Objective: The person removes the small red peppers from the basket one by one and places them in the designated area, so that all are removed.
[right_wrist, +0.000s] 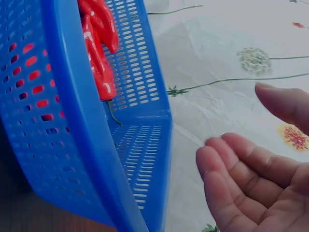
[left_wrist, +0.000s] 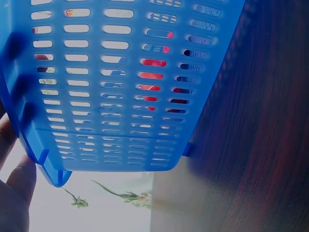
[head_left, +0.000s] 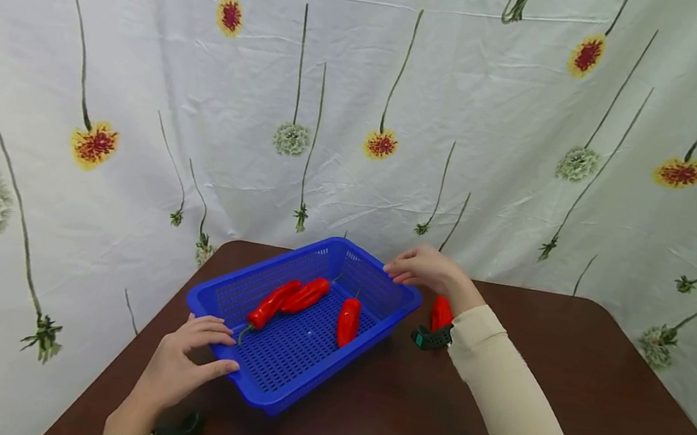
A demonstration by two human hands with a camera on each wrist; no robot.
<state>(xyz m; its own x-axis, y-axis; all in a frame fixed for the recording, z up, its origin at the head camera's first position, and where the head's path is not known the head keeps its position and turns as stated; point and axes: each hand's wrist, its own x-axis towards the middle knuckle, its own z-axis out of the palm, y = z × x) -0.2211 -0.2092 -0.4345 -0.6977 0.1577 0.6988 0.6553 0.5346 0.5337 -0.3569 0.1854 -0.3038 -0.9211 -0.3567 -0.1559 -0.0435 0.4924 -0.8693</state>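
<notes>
A blue slotted plastic basket (head_left: 295,403) stands on the table with three red chili peppers inside. Two of them, one pepper (head_left: 272,303) and another pepper (head_left: 307,296), lie end to end at the left; the third pepper (head_left: 348,321) lies apart on the right. My left hand (head_left: 181,357) grips the rim at the basket's near-left end, its fingers over the edge. In the left wrist view the fingers show as dark shadows through the plastic. My right hand (head_left: 425,268) hovers by the far-right corner, fingers loosely bent and holding nothing. The right wrist view shows it apart from the rim.
Another red pepper (head_left: 440,312) lies on the dark brown table (head_left: 535,363) right of the basket, partly hidden by my right wrist. A pale flower-printed cloth (head_left: 367,86) hangs behind the table and along its sides. Dark bands (head_left: 432,337) circle both wrists.
</notes>
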